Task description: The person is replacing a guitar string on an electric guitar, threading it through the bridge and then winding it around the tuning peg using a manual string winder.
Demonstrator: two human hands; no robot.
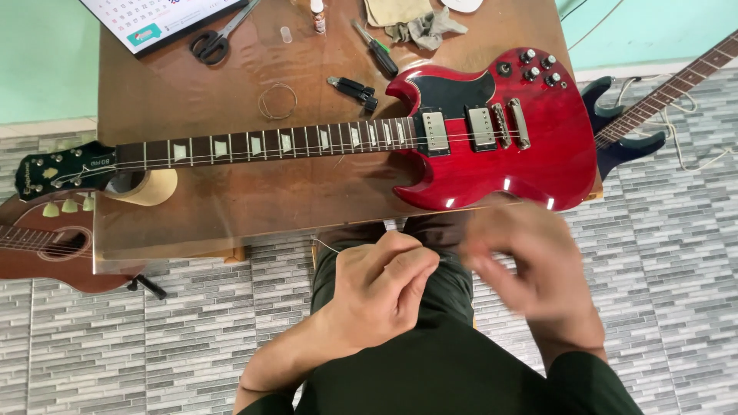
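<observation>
One brown wooden table [231, 100] fills the far half of the scene, standing on a floor of grey tiles [676, 253]. Three guitars are in view. The largest showing is a red electric guitar [530, 146] lying flat on the table, body to the right, neck running left, its black headstock [65, 169] hanging past the table's left edge. A brown acoustic guitar [38, 246] sits at the left below the table edge, and a dark blue electric guitar [623, 123] lies on the floor at the far right, only partly seen.

Two hands work near the table's near edge, over the person's dark green lap. The left hand [384, 280] has its grip closed, pinching a thin guitar string [327, 246] that trails out to the left of the fingers. The right hand [530, 261] is blurred; whether its grip is open or closed cannot be told, and it sits just right of the left hand.

On the table's far part lie one calendar [154, 19], one crumpled beige cloth [415, 19], one pair of black scissors [219, 38], one screwdriver [377, 50], one black tool [354, 91], one coiled string [277, 101] and one small bottle [317, 17]. One roll of tape [146, 188] rests under the guitar's neck at the left.
</observation>
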